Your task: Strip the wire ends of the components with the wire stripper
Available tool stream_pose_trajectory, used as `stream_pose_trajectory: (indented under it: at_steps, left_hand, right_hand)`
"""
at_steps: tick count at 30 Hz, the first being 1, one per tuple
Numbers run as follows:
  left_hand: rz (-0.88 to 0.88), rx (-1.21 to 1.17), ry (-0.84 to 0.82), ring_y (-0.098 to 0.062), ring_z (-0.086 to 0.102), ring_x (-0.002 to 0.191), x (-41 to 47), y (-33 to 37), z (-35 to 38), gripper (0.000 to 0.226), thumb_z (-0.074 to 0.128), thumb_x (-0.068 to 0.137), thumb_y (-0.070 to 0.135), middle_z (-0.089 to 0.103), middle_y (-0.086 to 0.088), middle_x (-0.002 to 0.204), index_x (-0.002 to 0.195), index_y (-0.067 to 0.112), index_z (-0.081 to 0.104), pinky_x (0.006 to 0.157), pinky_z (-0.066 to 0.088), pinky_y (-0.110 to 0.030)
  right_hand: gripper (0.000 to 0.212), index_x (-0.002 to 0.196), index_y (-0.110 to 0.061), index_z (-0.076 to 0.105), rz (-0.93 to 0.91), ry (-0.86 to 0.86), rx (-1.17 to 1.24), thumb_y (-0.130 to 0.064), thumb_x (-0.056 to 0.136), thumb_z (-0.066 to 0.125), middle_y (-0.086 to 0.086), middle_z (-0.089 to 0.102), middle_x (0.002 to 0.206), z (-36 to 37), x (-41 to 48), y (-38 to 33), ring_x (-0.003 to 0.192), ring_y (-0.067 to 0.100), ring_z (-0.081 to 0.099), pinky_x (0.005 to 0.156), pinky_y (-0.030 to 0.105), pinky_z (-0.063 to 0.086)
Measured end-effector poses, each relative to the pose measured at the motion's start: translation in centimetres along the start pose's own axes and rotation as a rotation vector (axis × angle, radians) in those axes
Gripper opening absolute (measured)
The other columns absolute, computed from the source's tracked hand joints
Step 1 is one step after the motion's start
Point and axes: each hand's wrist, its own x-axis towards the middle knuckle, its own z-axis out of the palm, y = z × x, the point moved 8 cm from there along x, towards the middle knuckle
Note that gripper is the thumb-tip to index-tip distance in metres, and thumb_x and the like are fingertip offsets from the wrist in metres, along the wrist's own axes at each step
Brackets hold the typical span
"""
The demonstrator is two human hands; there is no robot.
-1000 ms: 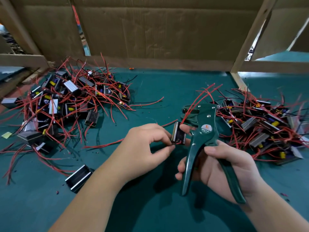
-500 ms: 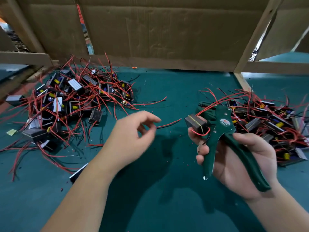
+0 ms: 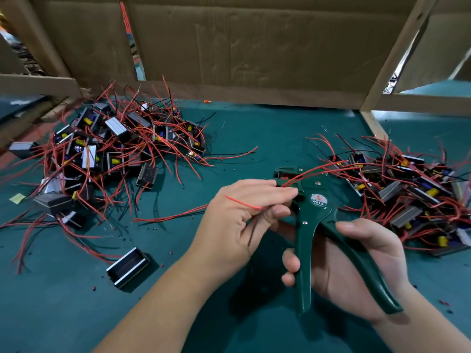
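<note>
Handles of the green wire stripper (image 3: pixel 317 202) sat in the right hand (image 3: pixel 356 258), whose fingers curled round them, with the tool's head aimed away over the middle of the bench (image 3: pixel 254 133), ready to squeeze. The left hand (image 3: pixel 239 225) pinched a red wire (image 3: pixel 244 203) just beside that head, apparently to feed its end in, and the component body seemed hidden behind the fingers. One heap of components (image 3: pixel 112 149) lay toward the left edge and another heap (image 3: pixel 407 192) at the right edge, both within reach.

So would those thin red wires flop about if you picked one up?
Probably springy rather than limp: the red wire running from the wire stripper arcs through the air unsupported. Likely very light, since the left hand holds one between its fingers alone. Apt to snag too: in the left pile the wires cross and tangle.
</note>
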Motion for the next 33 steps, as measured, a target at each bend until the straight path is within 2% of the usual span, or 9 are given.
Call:
stream_pose_trajectory:
  at_steps: [8, 11, 14, 19, 22, 24, 28, 31, 33]
  left_hand:
    - [-0.461, -0.767, 0.158, -0.018, 0.068, 0.099, -0.3, -3.3, -0.8, 0.04, 0.038, 0.093, 0.042, 0.074, -0.001, 0.09, 0.107, 0.02, 0.068, 0.085, 0.052, -0.028]
    - [-0.608, -0.938, 0.189, -0.015, 0.063, 0.066, -0.3, -4.4, -1.0, 0.041, 0.04, 0.09, 0.041, 0.055, 0.004, 0.062, 0.11, 0.015, 0.066, 0.071, 0.053, -0.032]
    - [-0.706, -0.863, 0.15, -0.013, 0.038, 0.04, -0.5, -4.9, -0.9, 0.04, 0.037, 0.091, 0.041, 0.039, 0.004, 0.047, 0.117, 0.014, 0.052, 0.052, 0.045, -0.029]
    - [-0.659, -0.543, 0.005, -0.013, 0.035, 0.034, -0.5, -4.5, -0.8, 0.017, 0.037, 0.102, 0.02, 0.054, 0.003, 0.056, 0.087, 0.013, 0.033, 0.041, 0.031, -0.022]
    - [-0.554, -0.345, -0.1, -0.009, 0.04, 0.037, -0.3, -4.0, -1.0, 0.014, 0.053, 0.096, 0.015, 0.066, 0.008, 0.064, 0.083, 0.013, 0.048, 0.041, 0.034, -0.015]
    - [-0.471, -0.178, -0.143, -0.001, 0.045, 0.042, -0.3, -3.6, -1.0, 0.015, 0.065, 0.09, 0.018, 0.065, 0.016, 0.064, 0.076, 0.019, 0.058, 0.045, 0.036, -0.012]
    - [-0.483, -0.095, -0.124, 0.001, 0.049, 0.053, -0.6, -3.9, -0.7, 0.015, 0.074, 0.073, 0.039, 0.064, 0.016, 0.064, 0.069, 0.027, 0.067, 0.052, 0.04, -0.017]
    - [-0.501, -0.141, -0.102, -0.002, 0.048, 0.054, -0.8, -4.1, -0.7, 0.007, 0.074, 0.07, 0.041, 0.064, 0.015, 0.062, 0.071, 0.036, 0.07, 0.053, 0.041, -0.02]
    - [-0.5, -0.15, -0.111, -0.001, 0.043, 0.051, -0.8, -4.0, -0.7, 0.006, 0.075, 0.069, 0.039, 0.06, 0.017, 0.056, 0.069, 0.036, 0.07, 0.048, 0.036, -0.017]
  right_hand:
    - [0.089, 0.135, -0.005, 0.048, -0.166, 0.218, -0.07, -0.018, 0.052, 0.078, 0.03, 0.056, 0.125, -2.3, -0.7, -1.9, 0.069, 0.036, 0.063, 0.071, 0.049, 0.056]
    - [0.08, 0.127, -0.006, 0.054, -0.29, 0.313, -0.076, -0.021, 0.051, 0.072, 0.026, 0.065, 0.106, -3.2, -1.3, -3.5, 0.068, 0.034, 0.064, 0.067, 0.046, 0.057]
    - [0.082, 0.131, -0.004, 0.052, -0.361, 0.348, -0.099, -0.022, 0.053, 0.066, 0.02, 0.067, 0.095, -3.5, -1.8, -4.6, 0.068, 0.034, 0.064, 0.066, 0.045, 0.057]
    - [0.082, 0.135, -0.004, 0.048, -0.361, 0.317, -0.154, -0.023, 0.057, 0.062, 0.021, 0.067, 0.098, -2.9, -2.0, -4.9, 0.068, 0.035, 0.064, 0.066, 0.046, 0.057]
    - [0.076, 0.146, 0.001, 0.025, -0.314, 0.085, 0.017, -0.015, 0.08, 0.059, 0.03, 0.053, 0.126, -0.1, -1.4, -4.4, 0.088, 0.044, 0.057, 0.087, 0.055, 0.046]
    - [0.068, 0.145, 0.008, 0.015, -0.24, 0.128, 0.002, -0.01, 0.089, 0.048, 0.033, 0.037, 0.14, 0.5, -2.3, -3.0, 0.096, 0.045, 0.049, 0.091, 0.057, 0.031]
    - [0.057, 0.133, 0.016, 0.037, -0.2, 0.023, -0.124, 0.001, 0.082, 0.058, 0.033, 0.048, 0.129, 0.8, -0.9, -2.5, 0.093, 0.049, 0.053, 0.085, 0.062, 0.036]
    - [0.055, 0.126, 0.03, 0.03, -0.227, 0.093, -0.087, 0.039, 0.077, 0.007, 0.046, 0.043, 0.124, 0.4, -1.0, -2.8, 0.117, 0.054, 0.046, 0.108, 0.052, 0.031]
    - [0.051, 0.123, 0.028, 0.038, -0.28, 0.167, -0.225, 0.036, 0.078, 0.017, 0.045, 0.048, 0.118, 0.3, -1.3, -3.3, 0.113, 0.052, 0.05, 0.103, 0.049, 0.038]
